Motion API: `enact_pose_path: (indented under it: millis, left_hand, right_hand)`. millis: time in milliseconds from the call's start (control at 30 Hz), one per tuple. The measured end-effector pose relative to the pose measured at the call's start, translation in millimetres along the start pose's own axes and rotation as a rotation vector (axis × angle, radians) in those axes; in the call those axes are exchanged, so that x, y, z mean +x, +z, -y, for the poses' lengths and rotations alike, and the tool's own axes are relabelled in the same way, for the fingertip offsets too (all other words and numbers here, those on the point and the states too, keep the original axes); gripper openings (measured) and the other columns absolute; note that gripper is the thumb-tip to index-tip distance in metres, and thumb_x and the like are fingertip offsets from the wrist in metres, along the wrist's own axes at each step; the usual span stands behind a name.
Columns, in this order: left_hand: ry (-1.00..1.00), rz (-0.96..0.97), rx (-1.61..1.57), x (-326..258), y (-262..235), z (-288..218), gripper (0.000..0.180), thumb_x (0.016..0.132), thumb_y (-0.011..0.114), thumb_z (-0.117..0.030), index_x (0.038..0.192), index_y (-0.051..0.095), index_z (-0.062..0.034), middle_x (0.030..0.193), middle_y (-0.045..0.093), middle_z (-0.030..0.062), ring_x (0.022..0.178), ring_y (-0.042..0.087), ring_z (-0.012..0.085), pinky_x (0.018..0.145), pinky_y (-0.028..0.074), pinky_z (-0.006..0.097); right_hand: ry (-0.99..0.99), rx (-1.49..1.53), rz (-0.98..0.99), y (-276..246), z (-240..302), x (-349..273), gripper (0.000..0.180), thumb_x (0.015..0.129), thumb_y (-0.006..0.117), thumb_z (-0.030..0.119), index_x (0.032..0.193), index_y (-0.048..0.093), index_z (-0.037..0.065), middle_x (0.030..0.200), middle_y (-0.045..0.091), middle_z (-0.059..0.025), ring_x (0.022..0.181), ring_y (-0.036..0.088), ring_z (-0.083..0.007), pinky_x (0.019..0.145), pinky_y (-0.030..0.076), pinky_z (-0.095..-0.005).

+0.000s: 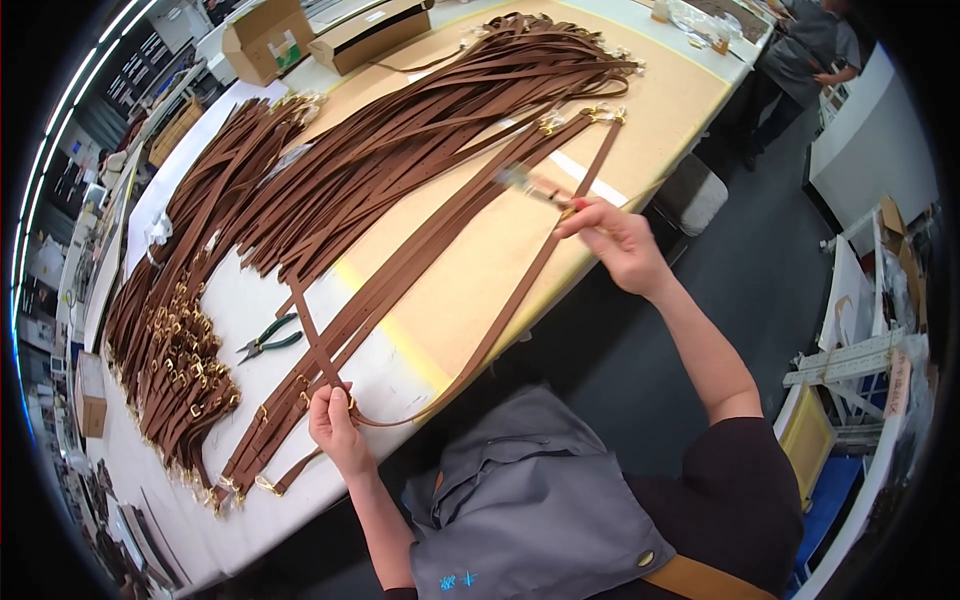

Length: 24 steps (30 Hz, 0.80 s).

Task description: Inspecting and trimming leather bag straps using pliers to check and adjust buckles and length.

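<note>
My left hand (340,425) is closed at the near table edge, pinching a long brown leather strap (512,303) close to a gold buckle. That strap loops to the right and runs up the table's right side. My right hand (622,247) is closed above it, holding a blurred, brush-like tool (540,188) with a pale, shiny middle and a darker tip. Whether the fingers also touch the strap, I cannot tell. Beside my left hand, several straps with gold buckles (370,290) lie side by side. Green-handled pliers (271,340) rest to their left.
A large heap of brown straps (400,140) covers the far table, and a buckled bundle (185,350) lies on the left. Cardboard boxes (268,42) stand at the back. A person (805,60) is at the far right, near a dark stool (690,195).
</note>
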<state>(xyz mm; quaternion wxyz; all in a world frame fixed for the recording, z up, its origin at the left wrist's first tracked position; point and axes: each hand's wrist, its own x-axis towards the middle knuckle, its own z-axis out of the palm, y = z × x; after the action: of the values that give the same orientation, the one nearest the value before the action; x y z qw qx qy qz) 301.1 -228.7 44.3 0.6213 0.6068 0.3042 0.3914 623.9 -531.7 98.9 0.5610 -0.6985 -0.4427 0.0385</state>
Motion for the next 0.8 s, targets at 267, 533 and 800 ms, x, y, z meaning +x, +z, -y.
enact_pose_path:
  millis: [267, 533, 800]
  left_hand:
    - [0.037, 0.01, 0.025, -2, 11, -18, 0.015, 0.104, 0.06, -0.013, 0.099, 0.069, -0.0011, 0.076, 0.053, -0.0065, 0.066, 0.043, 0.0015, 0.059, 0.031, 0.019]
    - [0.11, 0.088, -0.04, -8, 49, -38, 0.013, 0.103, 0.061, -0.009, 0.107, 0.068, 0.0019, 0.085, 0.06, -0.0035, 0.074, 0.049, 0.0023, 0.067, 0.038, 0.019]
    - [-0.061, 0.23, -0.171, -4, 85, -22, 0.011, 0.105, 0.06, -0.009, 0.109, 0.063, 0.0015, 0.087, 0.058, -0.004, 0.073, 0.046, 0.0021, 0.064, 0.037, 0.02]
  right_hand:
    - [0.219, -0.217, 0.258, 36, -6, 32, 0.014, 0.093, 0.072, 0.016, 0.101, 0.07, 0.004, 0.11, 0.07, -0.0081, 0.122, 0.06, -0.0285, 0.106, 0.047, -0.0397]
    - [-0.08, -0.663, 0.637, 55, -9, 55, 0.025, 0.091, 0.073, 0.02, 0.114, 0.069, 0.011, 0.108, 0.065, -0.0069, 0.115, 0.059, -0.0277, 0.102, 0.042, -0.0433]
    - [0.197, -0.072, 0.407, 75, 10, 62, 0.011, 0.104, 0.06, 0.009, 0.106, 0.064, -0.001, 0.09, 0.058, -0.0054, 0.085, 0.058, -0.014, 0.078, 0.048, -0.0304]
